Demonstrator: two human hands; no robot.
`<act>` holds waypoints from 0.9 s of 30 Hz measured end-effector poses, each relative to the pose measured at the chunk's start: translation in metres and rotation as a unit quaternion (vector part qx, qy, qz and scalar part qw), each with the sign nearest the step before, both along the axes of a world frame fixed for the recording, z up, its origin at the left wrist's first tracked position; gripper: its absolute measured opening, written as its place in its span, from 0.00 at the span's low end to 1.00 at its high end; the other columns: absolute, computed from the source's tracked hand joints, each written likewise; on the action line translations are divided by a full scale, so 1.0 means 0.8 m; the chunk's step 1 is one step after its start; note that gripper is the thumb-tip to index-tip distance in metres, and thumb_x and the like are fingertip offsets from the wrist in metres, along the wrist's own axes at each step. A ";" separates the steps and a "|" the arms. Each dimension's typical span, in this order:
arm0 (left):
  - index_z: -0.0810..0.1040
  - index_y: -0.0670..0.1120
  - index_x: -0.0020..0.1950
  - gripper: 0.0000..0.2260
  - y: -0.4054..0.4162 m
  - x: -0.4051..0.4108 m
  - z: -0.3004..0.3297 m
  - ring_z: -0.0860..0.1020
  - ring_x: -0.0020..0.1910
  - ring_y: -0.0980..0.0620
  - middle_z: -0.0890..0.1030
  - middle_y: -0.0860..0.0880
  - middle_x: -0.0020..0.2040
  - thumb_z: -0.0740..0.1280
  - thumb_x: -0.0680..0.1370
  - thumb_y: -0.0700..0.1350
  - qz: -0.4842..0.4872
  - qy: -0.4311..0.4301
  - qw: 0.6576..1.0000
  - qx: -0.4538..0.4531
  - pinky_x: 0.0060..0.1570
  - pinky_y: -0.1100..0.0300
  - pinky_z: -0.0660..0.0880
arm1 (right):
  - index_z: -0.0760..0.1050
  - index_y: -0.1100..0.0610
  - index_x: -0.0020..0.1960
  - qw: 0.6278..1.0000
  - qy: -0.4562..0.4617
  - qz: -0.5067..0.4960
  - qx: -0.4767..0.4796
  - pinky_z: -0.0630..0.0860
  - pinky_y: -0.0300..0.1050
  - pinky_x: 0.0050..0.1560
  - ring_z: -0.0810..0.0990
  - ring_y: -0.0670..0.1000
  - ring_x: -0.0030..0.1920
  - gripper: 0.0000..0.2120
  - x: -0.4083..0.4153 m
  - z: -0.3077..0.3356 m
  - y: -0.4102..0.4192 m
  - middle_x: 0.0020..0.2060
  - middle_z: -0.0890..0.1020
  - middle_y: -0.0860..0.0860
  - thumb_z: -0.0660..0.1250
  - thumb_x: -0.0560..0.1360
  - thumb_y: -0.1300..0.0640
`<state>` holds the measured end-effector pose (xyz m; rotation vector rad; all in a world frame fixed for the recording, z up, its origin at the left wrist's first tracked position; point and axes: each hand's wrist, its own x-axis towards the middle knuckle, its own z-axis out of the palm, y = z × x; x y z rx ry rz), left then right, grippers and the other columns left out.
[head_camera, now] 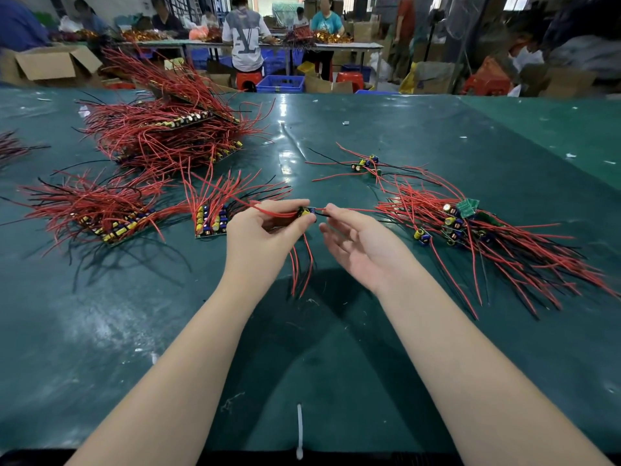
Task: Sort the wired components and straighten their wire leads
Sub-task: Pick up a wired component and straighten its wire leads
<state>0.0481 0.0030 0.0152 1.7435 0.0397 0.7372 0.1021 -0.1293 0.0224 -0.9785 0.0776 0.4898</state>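
left hand (260, 235) gripped wired part (306, 211), red wires hanging below | right hand (361, 242) just right of part, fingertips pinched its wire, other fingers relaxed

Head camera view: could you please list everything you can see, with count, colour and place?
Table: one, dark green, filling the foreground.
Held component: one, yellow and blue with red leads, between the hands.
Component piles: five, red and black leads; large heap far left, two neat batches left, small cluster centre right, loose pile right.
Cable tie: one, white, near edge.
Other workers: several, at far tables.
Left hand: pinches the component.
Right hand: fingertips pinch a lead.
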 end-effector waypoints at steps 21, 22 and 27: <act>0.80 0.38 0.47 0.03 0.005 0.002 0.005 0.83 0.38 0.54 0.85 0.48 0.38 0.67 0.75 0.33 -0.120 0.066 0.931 -0.338 0.41 0.68 0.78 | 0.79 0.65 0.42 0.992 -0.123 0.011 0.038 0.79 0.36 0.37 0.83 0.49 0.33 0.05 0.003 0.005 -0.003 0.33 0.83 0.54 0.68 0.72 0.72; 0.80 0.38 0.47 0.03 0.005 0.002 0.005 0.83 0.38 0.54 0.85 0.48 0.38 0.67 0.75 0.33 -0.121 0.067 0.931 -0.338 0.41 0.68 0.78 | 0.79 0.65 0.42 0.992 -0.126 0.009 0.029 0.79 0.36 0.37 0.83 0.50 0.33 0.05 0.003 0.004 -0.003 0.33 0.83 0.55 0.68 0.72 0.73; 0.80 0.38 0.47 0.03 0.005 0.002 0.005 0.83 0.39 0.54 0.85 0.48 0.38 0.67 0.75 0.33 -0.122 0.067 0.931 -0.337 0.41 0.68 0.78 | 0.78 0.66 0.45 0.993 -0.114 0.003 0.021 0.79 0.36 0.36 0.84 0.50 0.33 0.05 0.002 0.003 -0.004 0.33 0.84 0.56 0.69 0.71 0.74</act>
